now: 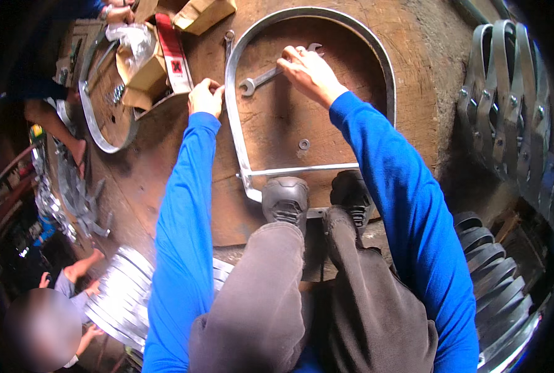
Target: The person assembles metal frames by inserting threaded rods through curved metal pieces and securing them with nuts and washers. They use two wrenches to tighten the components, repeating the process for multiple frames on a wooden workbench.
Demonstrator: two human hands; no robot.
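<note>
My right hand (308,69) is closed around the middle of a double open-ended wrench (264,79), its two jaws showing on either side of the fingers. The wrench lies slanted inside a large D-shaped metal hoop (389,81) on a wooden board. A straight rod (302,169) crosses the hoop's near end, by my shoes. Just outside the hoop's left side is my left hand (206,99), its fingers curled together; what they hold, if anything, is hidden. A second wrench (229,46) lies along the hoop's upper left. One washer (304,144) rests on the board within the hoop.
Left of me are an opened cardboard box (146,68) with a plastic bag and a second hoop (93,127). Stacked metal hoops (507,99) stand at right, with more bands (494,280) below. Other people work at the left; one person (72,298) sits lower left.
</note>
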